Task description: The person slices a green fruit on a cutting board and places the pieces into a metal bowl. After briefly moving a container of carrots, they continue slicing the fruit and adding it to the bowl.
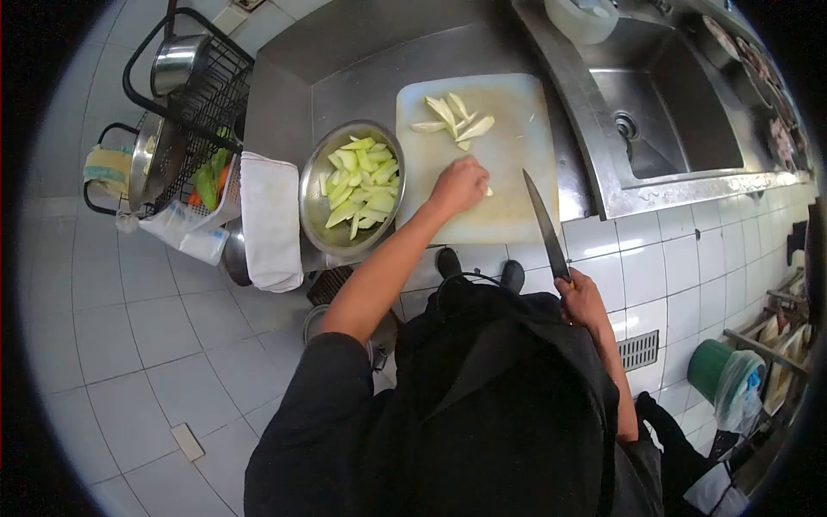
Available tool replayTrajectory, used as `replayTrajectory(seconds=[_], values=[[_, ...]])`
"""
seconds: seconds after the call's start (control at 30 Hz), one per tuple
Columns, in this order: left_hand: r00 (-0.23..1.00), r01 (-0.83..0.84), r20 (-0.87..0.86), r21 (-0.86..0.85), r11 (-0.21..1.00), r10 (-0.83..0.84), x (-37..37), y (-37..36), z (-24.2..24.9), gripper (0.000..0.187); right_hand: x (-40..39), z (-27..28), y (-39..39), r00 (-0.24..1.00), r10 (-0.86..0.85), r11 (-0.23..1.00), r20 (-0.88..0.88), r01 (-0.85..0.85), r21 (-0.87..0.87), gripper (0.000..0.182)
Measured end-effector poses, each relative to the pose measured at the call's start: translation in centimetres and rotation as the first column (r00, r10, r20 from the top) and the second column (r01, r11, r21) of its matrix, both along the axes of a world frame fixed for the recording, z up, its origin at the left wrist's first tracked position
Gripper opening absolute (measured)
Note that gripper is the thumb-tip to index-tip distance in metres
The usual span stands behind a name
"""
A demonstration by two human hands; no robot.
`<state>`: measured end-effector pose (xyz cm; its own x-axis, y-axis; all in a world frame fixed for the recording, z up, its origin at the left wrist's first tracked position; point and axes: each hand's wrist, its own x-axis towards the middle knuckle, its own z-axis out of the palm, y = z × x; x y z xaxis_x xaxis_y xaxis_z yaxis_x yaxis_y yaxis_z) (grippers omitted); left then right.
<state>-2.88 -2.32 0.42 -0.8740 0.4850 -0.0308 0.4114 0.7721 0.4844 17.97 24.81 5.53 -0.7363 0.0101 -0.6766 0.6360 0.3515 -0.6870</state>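
Note:
My right hand (pixel 582 299) grips the handle of a long kitchen knife (pixel 544 222), its blade pointing away from me beside the cutting board's right edge. On the white cutting board (pixel 525 155), my left hand (pixel 461 183) is closed, fingers curled down against the surface. A small pale vegetable piece (pixel 489 191) shows at its fingertips; whatever lies inside the fingers is hidden. Several peeled, pale green vegetable wedges (pixel 472 127) lie farther up the board. Left of it stands a metal bowl (pixel 307 191) holding many cut pale green vegetable pieces (pixel 362 183).
A steel sink (pixel 663 95) with a white plastic container (pixel 584 19) lies to the right. At left are a folded white towel (pixel 271 220), a black wire rack (pixel 202 99) and a metal pot (pixel 179 65). A green bin (pixel 711 369) stands on the floor at right.

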Motion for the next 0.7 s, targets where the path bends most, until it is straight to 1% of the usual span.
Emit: replayTrajectory(seconds=[0.03, 0.1, 0.13, 0.2, 0.23, 0.3, 0.33, 0.37, 0.43, 0.47, 0.57, 0.6, 0.67, 0.7], values=[[0.999, 0.054, 0.007, -0.002, 0.999, -0.054, 0.9, -0.6, 0.2, 0.033, 0.0, -0.5, 0.0, 1.000, -0.012, 1.000, -0.019, 0.012, 0.005, 0.024], [0.999, 0.043, -0.033, 0.005, 0.999, -0.043, 2.3, -1.3, -0.2, 0.036, 0.6, -2.5, 0.2, 0.999, -0.011, 1.000, -0.052, 0.011, 0.011, 0.023], [0.998, 0.031, -0.057, 0.009, 0.999, -0.030, 2.8, -1.3, -0.3, 0.037, 0.8, -3.8, 0.5, 0.996, 0.022, 0.999, -0.086, -0.019, 0.030, 0.022], [0.997, -0.058, 0.044, -0.011, 0.998, 0.058, 3.0, -0.6, -0.1, 0.038, 0.9, -5.6, 0.9, 0.982, 0.091, 0.994, -0.166, -0.080, 0.071, 0.021], [0.990, -0.103, 0.092, -0.018, 0.994, 0.105, 2.9, -0.2, -0.3, 0.039, 0.8, -5.6, 0.9, 0.989, 0.057, 0.998, -0.133, -0.054, 0.025, 0.020], [0.988, -0.137, 0.077, 0.027, 0.990, 0.134, 3.1, 0.4, -1.8, 0.036, 0.3, -5.2, 0.8, 0.998, -0.008, 0.998, -0.057, 0.004, -0.062, 0.020], [0.987, -0.148, 0.072, 0.050, 0.988, 0.144, 3.4, 0.2, -1.8, 0.034, -0.1, -4.7, 0.7, 1.000, -0.013, 0.998, -0.009, 0.013, -0.063, 0.020], [0.984, -0.177, 0.052, 0.125, 0.976, 0.172, 4.0, -0.2, -2.0, 0.034, -0.5, -4.0, 0.5, 1.000, -0.003, 0.999, -0.008, 0.003, -0.045, 0.020], [0.977, -0.210, 0.017, 0.277, 0.938, 0.214, 5.1, -0.2, 0.0, 0.033, -1.0, -2.5, 0.0, 1.000, 0.001, 1.000, -0.004, -0.001, -0.006, 0.020], [0.967, -0.252, 0.054, 0.329, 0.910, 0.248, 5.5, -0.5, 1.3, 0.033, -1.0, -2.4, 0.1, 1.000, 0.023, 1.000, -0.017, -0.023, -0.004, 0.020], [0.911, -0.380, 0.024, 0.440, 0.814, 0.412, 6.4, -3.0, 5.3, 0.035, -1.2, -2.3, 0.1, 1.000, 0.008, 0.999, 0.001, -0.008, -0.034, 0.019], [0.885, -0.414, -0.005, 0.451, 0.791, 0.466, 6.7, -4.3, 6.8, 0.036, -1.2, -2.4, 0.2, 1.000, 0.017, 1.000, -0.001, -0.017, -0.027, 0.019], [0.834, -0.479, -0.049, 0.428, 0.766, 0.549, 6.6, -7.3, 7.9, 0.039, -1.3, -2.8, 0.4, 1.000, 0.030, 0.999, -0.004, -0.030, -0.014, 0.019], [0.826, -0.468, -0.095, 0.434, 0.770, 0.555, 6.6, -8.8, 8.2, 0.040, -1.4, -2.7, 0.3, 0.999, 0.032, 0.999, -0.008, -0.032, -0.016, 0.018]])
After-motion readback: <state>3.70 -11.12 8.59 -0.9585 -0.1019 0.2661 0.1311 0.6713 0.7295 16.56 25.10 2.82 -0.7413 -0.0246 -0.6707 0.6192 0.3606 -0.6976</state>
